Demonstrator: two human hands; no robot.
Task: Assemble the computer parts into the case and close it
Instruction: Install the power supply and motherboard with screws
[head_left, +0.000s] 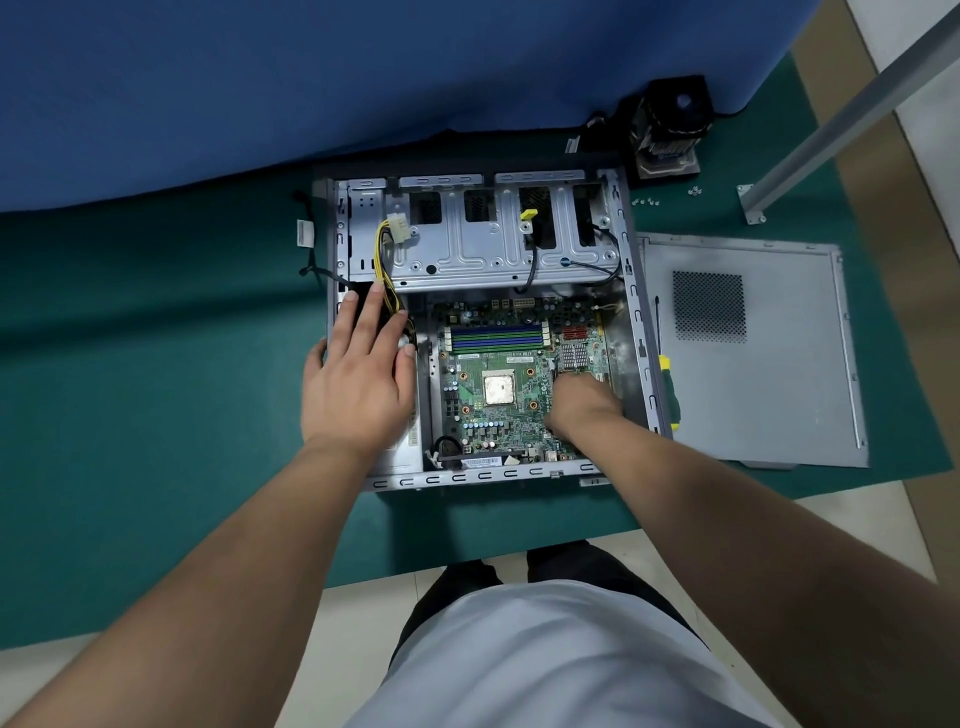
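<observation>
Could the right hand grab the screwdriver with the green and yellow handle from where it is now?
Probably yes. The screwdriver lies on the side panel just outside the case wall, beside the right hand, with nothing on it.

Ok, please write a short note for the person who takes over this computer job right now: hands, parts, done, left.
Left hand: open, flat on the power supply at the case's left side.
Right hand: fingers down on the board's right part; its grip is hidden.
Case: lies open on the green mat.
Done: board sits inside, chip bare.
Left: cooler waits behind the case, screws beside it; side cover and screwdriver lie right of the case. Cover not yet on.
</observation>
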